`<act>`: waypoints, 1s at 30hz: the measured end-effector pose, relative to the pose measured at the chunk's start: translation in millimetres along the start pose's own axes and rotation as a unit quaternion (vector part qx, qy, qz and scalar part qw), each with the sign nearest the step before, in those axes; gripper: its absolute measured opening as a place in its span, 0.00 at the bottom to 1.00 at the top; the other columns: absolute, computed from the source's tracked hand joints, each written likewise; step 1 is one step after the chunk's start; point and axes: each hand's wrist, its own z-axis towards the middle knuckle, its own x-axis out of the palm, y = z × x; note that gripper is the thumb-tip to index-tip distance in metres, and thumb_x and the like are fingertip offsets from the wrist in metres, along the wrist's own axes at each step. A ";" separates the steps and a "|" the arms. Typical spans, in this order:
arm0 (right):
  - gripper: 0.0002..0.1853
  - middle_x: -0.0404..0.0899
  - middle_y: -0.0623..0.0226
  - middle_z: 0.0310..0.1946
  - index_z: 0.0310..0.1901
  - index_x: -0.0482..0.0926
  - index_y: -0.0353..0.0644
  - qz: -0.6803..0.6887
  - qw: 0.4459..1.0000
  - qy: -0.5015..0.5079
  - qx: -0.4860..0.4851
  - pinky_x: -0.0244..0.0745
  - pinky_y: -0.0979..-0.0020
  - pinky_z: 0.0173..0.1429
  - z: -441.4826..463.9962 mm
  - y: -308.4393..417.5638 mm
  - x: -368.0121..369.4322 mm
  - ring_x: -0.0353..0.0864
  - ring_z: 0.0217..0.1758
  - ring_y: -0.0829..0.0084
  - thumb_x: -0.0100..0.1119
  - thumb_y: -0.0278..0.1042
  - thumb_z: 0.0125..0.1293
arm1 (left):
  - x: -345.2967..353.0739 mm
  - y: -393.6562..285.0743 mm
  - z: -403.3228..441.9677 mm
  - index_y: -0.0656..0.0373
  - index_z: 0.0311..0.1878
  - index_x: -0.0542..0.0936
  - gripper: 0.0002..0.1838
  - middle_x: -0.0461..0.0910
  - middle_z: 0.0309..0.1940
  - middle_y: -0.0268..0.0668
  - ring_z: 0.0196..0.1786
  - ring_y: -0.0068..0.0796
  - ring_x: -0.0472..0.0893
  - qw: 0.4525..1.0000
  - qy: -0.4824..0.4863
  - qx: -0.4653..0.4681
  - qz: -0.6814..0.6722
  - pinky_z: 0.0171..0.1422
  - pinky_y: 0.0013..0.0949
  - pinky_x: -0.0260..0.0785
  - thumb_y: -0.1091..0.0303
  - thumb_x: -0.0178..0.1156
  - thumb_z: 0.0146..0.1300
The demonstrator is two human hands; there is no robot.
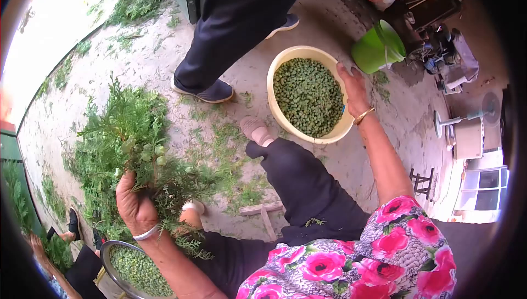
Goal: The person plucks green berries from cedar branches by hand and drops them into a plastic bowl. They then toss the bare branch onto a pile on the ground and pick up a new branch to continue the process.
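Note:
My left hand (134,203) is closed around a leafy conifer branch (156,175) with pale green cones among its needles. Beyond that hand spreads a pile of cut conifer sprigs (121,118) on the floor. At the right, my right hand (354,88) grips the rim of a cream plastic basin (275,109). Small green cones (307,96) fill much of this basin. Below my left forearm sits a metal bowl (112,274), also holding small green cones, partly hidden by the arm.
Another person's dark-trousered leg (219,41) and shoe stand just beyond the basin. A green bucket (373,49) is to its right. Someone else sits at lower left, their hand (41,249) near more greenery. A fan (466,115) stands at right. Loose sprigs litter the concrete floor.

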 end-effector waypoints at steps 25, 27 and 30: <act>0.16 0.79 0.59 0.27 0.34 0.77 0.32 0.354 0.621 0.666 -0.213 0.77 0.71 0.43 -256.6 214.0 125.4 0.81 0.32 0.71 0.69 0.34 0.48 | 15.8 -3.6 -4.8 0.63 0.42 0.80 0.09 0.82 0.35 0.38 0.35 0.33 0.79 0.998 -0.056 0.024 -0.002 0.40 0.37 0.71 0.69 0.60 0.61; 0.16 0.79 0.59 0.27 0.34 0.77 0.32 0.356 0.624 0.656 -0.229 0.77 0.71 0.43 -267.3 208.8 120.3 0.81 0.32 0.71 0.69 0.34 0.48 | 18.0 -4.1 -5.2 0.62 0.42 0.80 0.09 0.82 0.34 0.37 0.34 0.33 0.79 0.999 -0.039 0.024 0.007 0.39 0.37 0.71 0.69 0.60 0.61; 0.15 0.79 0.59 0.27 0.34 0.77 0.32 0.361 0.631 0.641 -0.246 0.77 0.71 0.42 -280.2 199.0 110.7 0.80 0.31 0.71 0.69 0.33 0.48 | 25.2 -3.1 -8.7 0.62 0.41 0.80 0.09 0.82 0.33 0.37 0.32 0.32 0.79 0.997 -0.074 0.025 0.004 0.37 0.35 0.71 0.68 0.60 0.61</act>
